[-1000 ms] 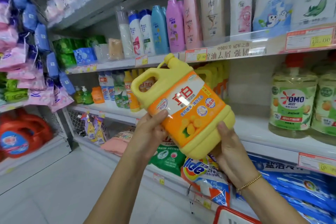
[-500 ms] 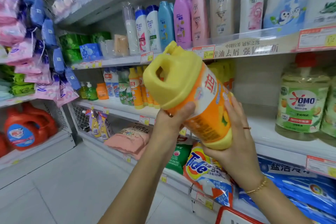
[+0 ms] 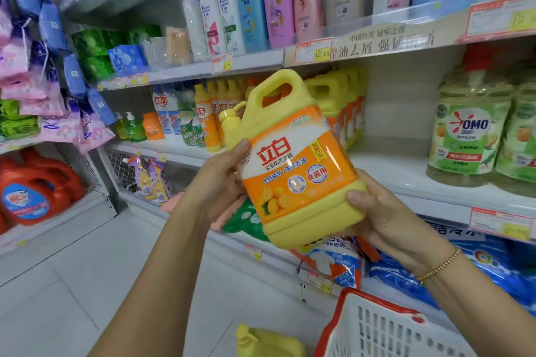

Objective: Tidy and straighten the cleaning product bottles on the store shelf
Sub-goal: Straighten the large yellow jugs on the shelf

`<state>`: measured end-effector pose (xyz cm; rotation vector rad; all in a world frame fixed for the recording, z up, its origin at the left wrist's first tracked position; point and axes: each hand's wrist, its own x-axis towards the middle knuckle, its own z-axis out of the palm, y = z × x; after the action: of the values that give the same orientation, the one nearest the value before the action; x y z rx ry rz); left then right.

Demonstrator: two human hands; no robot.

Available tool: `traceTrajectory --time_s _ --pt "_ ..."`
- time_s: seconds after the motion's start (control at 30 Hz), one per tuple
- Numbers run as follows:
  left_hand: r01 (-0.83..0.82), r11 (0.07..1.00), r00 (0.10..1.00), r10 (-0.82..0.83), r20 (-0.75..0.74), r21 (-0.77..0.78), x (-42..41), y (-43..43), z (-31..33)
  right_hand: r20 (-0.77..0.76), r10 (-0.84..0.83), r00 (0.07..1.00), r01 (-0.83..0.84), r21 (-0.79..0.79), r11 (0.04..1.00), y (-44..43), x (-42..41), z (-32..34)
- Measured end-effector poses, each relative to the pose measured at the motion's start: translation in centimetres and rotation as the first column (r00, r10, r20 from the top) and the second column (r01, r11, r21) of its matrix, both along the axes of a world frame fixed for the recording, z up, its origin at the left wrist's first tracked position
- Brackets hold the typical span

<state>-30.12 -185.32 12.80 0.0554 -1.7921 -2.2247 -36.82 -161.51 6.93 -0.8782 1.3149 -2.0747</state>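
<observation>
Far on the left, red jugs (image 3: 37, 191) sit on a low shelf. Next comes the left hand (image 3: 220, 182). It grips the left side of the big yellow jug (image 3: 293, 159). Its thumb is on the front, and its other fingers are hidden behind. The big yellow jug is up in the air in front of the middle shelf (image 3: 406, 177), not on it. Its handle is on top, its cap points left, and its orange label faces us. It leans a little to the left. Behind it, more yellow jugs (image 3: 339, 95) stand in a row on that shelf. The right hand (image 3: 385, 214) holds the jug's bottom right corner, with its thumb on the front and its fingers under. A gold bracelet (image 3: 441, 266) is on that wrist. Further right, a green OMO bottle (image 3: 470, 130) stands on the shelf. Down low, one more yellow bottle (image 3: 266, 342) is next to a white basket (image 3: 385, 324) with a red rim.
</observation>
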Motion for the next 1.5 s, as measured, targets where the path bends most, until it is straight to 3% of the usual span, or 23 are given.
traceTrajectory --time_s 0.17,0.37,0.47,0.53,0.67,0.73,0.87,1.03,1.17,1.33,1.5 --pt "-0.036 0.999 0.989 0.031 0.144 0.036 0.0 -0.4 -0.4 0.040 -0.105 0.994 0.099 0.126 0.987 -0.9 1.4 1.6" --pt "-0.065 0.994 0.958 0.039 0.285 0.083 0.2 -1.1 -2.1 0.092 -0.089 0.992 0.062 0.264 0.963 -0.7 1.0 2.8" --pt "-0.034 0.992 0.973 0.005 0.230 0.119 0.0 -0.8 -2.2 0.106 -0.031 0.994 0.002 0.267 0.964 0.2 0.5 3.1" --pt "0.023 0.995 0.990 -0.036 0.137 0.101 -0.3 -0.4 -1.3 0.018 0.002 1.000 -0.008 0.320 0.947 0.8 -0.1 3.2" --pt "0.064 0.982 0.998 -0.068 -0.014 -0.177 -2.0 1.0 0.9 -0.181 -0.020 0.983 0.090 0.385 0.918 3.0 -2.1 3.3" --pt "0.080 0.962 0.989 -0.109 -0.099 -0.260 -3.4 2.1 2.1 -0.322 -0.145 0.935 0.267 0.373 0.889 4.1 -2.9 3.2" --pt "0.194 0.910 0.941 -0.279 -0.194 -0.366 -7.3 5.4 4.1 -0.500 -0.417 0.759 0.568 0.197 0.799 5.3 -4.6 2.8" --pt "0.169 0.877 0.917 -0.307 -0.254 -0.449 -12.6 8.5 4.7 -0.546 -0.665 0.510 0.779 -0.036 0.627 6.7 -7.3 1.9" --pt "0.106 0.881 0.929 -0.253 -0.271 -0.462 -15.9 10.0 1.9 -0.578 -0.731 0.362 0.859 -0.098 0.502 6.7 -9.6 0.9" --pt "0.145 0.917 0.926 -0.258 -0.276 -0.372 -18.4 11.3 -0.5 -0.516 -0.788 0.335 0.886 -0.112 0.450 5.6 -11.9 -0.6" --pt "0.090 0.926 0.962 -0.176 -0.208 -0.366 -19.3 10.9 -1.3 -0.525 -0.745 0.411 0.871 -0.016 0.492 4.6 -14.1 -1.7"
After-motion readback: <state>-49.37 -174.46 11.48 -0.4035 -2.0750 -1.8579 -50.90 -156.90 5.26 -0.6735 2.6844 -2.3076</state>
